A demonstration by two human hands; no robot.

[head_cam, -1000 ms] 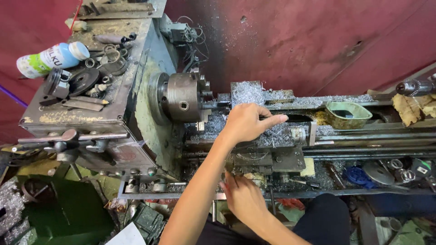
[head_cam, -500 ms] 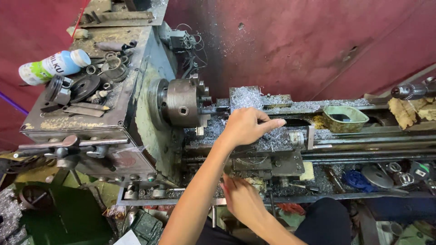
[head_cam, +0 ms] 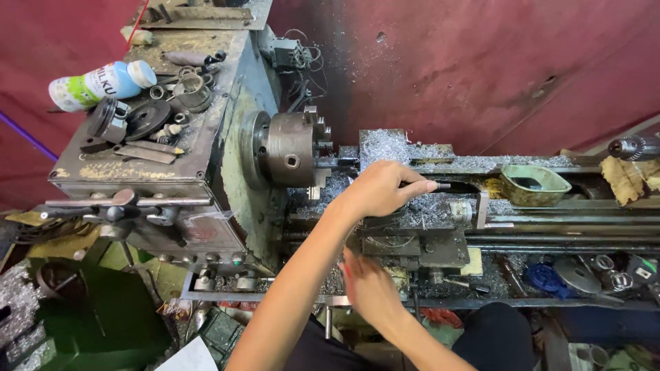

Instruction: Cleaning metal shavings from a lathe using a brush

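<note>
- Reaching across the lathe carriage (head_cam: pixel 412 240), the left hand (head_cam: pixel 381 189) lies palm down, arm stretched out from the near edge, its fingers (head_cam: pixel 419 185) pinched around a small dark handle (head_cam: pixel 442 185) that pokes out to the right.
- The right hand (head_cam: pixel 368 288) sits lower and nearer, at the carriage's front apron; its fingers curl downward, and I cannot tell whether they grasp anything, since the hand hides what lies under it.
- The left forearm crosses over the right hand and covers part of the carriage's left side.
- Metal swarf (head_cam: pixel 385 144) buries much of the carriage top and bed, blurring its details.
- To the left, the steel chuck (head_cam: pixel 289 151) faces the carriage, just beside the left hand.
- On the headstock top lie a plastic bottle (head_cam: pixel 103 82), gears and rings.
- Far right, a green bowl (head_cam: pixel 535 184) rests on the bed.
</note>
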